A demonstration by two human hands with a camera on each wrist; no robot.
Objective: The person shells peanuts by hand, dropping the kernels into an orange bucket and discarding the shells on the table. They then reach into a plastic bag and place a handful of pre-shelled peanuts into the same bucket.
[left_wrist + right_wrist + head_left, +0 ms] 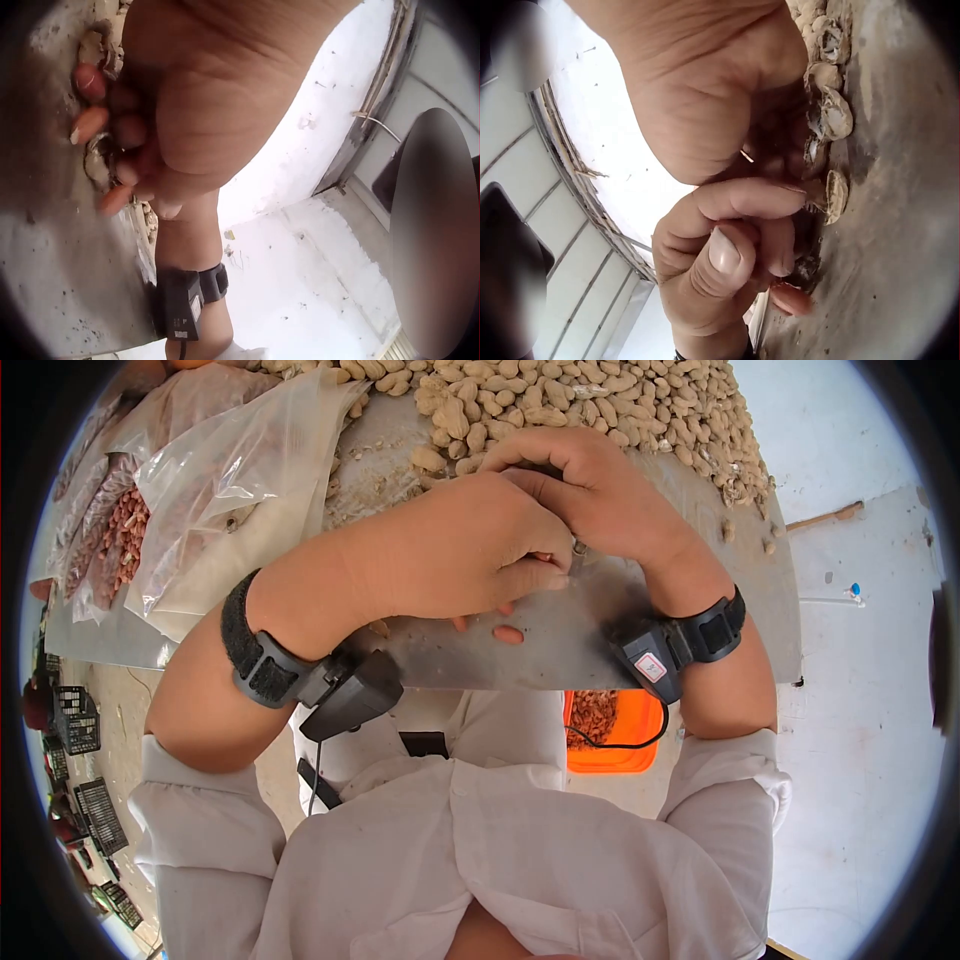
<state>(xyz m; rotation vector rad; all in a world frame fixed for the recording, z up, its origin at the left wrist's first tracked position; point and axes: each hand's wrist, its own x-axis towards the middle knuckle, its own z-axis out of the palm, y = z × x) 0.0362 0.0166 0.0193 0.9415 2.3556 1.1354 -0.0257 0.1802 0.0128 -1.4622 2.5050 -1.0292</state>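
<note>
My left hand is low over the metal tabletop, thumb and fingers curled together. A bit of a reddish peanut kernel shows between its thumb and index finger in the right wrist view. Close against it, my right hand has bent fingers reaching down among peanut shells; its fingertips are largely hidden, and I cannot tell what they hold. Loose reddish kernels lie below the hands. In the left wrist view, several kernels and broken shells lie beside the fingers.
A large heap of unshelled peanuts covers the far side of the table. Clear plastic bags lie at the left, with red kernels in one. Below the table edge stands an orange container holding reddish pieces.
</note>
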